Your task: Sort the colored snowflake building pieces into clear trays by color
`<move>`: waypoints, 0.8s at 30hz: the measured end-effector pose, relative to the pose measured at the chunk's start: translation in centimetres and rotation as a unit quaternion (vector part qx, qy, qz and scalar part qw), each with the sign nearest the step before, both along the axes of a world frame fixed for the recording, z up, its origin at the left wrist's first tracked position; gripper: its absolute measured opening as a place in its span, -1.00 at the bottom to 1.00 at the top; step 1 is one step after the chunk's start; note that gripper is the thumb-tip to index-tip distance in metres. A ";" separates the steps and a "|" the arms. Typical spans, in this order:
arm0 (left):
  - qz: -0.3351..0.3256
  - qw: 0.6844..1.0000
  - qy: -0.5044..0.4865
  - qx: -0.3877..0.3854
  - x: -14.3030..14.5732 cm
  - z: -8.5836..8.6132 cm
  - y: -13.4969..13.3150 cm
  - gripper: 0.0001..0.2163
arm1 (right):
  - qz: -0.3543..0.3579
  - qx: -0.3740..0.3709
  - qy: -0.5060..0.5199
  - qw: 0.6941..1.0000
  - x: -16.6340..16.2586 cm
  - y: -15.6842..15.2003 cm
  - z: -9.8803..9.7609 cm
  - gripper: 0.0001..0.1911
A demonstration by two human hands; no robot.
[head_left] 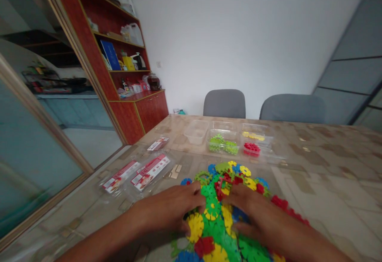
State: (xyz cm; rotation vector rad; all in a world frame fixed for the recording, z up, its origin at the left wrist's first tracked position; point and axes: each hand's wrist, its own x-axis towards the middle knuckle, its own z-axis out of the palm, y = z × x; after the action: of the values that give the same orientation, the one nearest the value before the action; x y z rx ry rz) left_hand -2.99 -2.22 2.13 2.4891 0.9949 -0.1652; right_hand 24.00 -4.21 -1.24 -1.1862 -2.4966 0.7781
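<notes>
A heap of flat plastic snowflake-shaped building discs [216, 226], green, yellow, blue and red, covers the near middle of the table. Into its left side reaches my left hand [179, 204], its thumb and fingers apart. A yellow disc [195, 227] lies right by that thumb. Over the heap's right side curves my right hand [253, 210], thumb spread from the fingers. Partly hidden beneath it is a blue disc [239, 215]. Both hands touch the pieces, and neither visibly grips one.
Behind the heap stand clear plastic trays: one [195, 132] at left, one with light-green gears [223, 144], one with yellow and red pieces [252, 146]. Clear packages with red-and-white labels [151, 171] lie at left. Grey chairs [224, 103] stand beyond the table [325, 174].
</notes>
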 end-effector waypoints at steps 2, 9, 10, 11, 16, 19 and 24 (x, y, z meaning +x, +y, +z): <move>0.002 1.000 0.002 0.008 0.0 0.0 0.1 -0.57 | -0.013 -0.004 -0.048 0.999 -0.5 -0.2 -0.4 -0.42; -0.011 0.999 -0.040 0.017 -0.3 -1.3 1.4 -0.73 | -0.054 -0.009 -0.024 0.998 -0.6 0.5 -1.2 -0.62; -0.011 0.998 -0.052 0.015 -0.2 -1.4 1.5 -0.76 | -0.060 -0.006 -0.008 0.998 -0.6 0.7 -1.4 -0.71; -0.009 0.998 -0.062 0.014 -0.2 -1.5 1.6 -0.79 | -0.064 -0.004 0.007 0.998 -0.5 0.8 -1.6 -0.77; -0.011 0.995 -0.102 0.016 -0.1 -1.2 1.8 -0.92 | -0.065 -0.017 0.062 0.996 -0.5 1.9 -2.0 -0.85; -0.019 0.989 -0.149 0.000 -0.1 -1.2 1.9 -0.93 | -0.060 -0.039 0.106 0.992 -0.5 2.3 -1.7 -0.89; 0.054 0.976 -0.211 -0.016 0.5 -2.7 1.9 -0.94 | -0.033 -0.101 0.195 0.975 -1.4 1.7 -0.7 -0.96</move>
State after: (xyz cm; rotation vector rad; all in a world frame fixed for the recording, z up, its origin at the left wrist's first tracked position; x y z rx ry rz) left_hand -2.45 -0.31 -0.56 2.2950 0.9276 0.3648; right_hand 22.58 -2.51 -1.99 -1.0502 -2.0876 1.1450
